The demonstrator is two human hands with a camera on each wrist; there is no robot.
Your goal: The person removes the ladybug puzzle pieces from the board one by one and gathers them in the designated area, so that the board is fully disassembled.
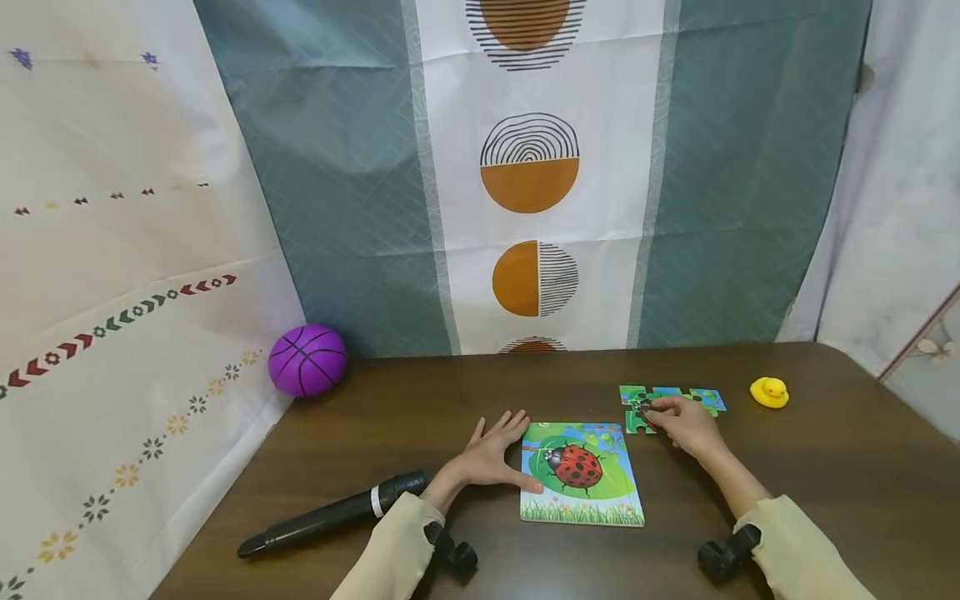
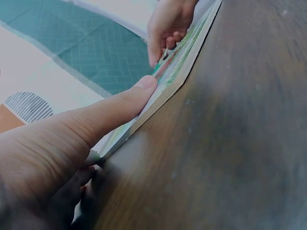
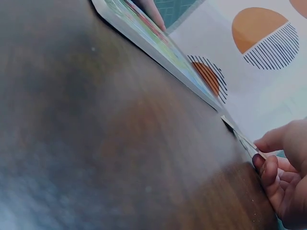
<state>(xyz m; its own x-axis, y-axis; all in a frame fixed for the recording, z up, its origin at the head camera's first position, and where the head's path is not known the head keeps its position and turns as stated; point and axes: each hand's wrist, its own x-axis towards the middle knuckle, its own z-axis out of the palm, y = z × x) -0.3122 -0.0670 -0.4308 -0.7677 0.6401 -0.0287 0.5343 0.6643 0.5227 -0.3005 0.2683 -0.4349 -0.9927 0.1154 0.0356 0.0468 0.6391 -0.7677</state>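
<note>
A square ladybug puzzle board [image 1: 577, 504] lies flat on the table. My left hand [image 1: 487, 457] spreads its fingers beside the board's left edge, and its thumb rests on top, as the left wrist view also shows. To the right of the board, my right hand [image 1: 686, 427] pinches a puzzle piece [image 3: 243, 140] between thumb and fingers. That piece is tilted, one edge near the tabletop. Several loose puzzle pieces [image 1: 707, 399] lie around and behind the right hand, which partly hides them.
On the brown table [image 1: 465, 392], a purple ball [image 1: 307, 360] sits at the back left. A thick black marker-shaped object [image 1: 322, 518] lies left of the left hand. A yellow rubber duck [image 1: 769, 392] stands at the right. Behind hangs a patterned curtain [image 1: 360, 183].
</note>
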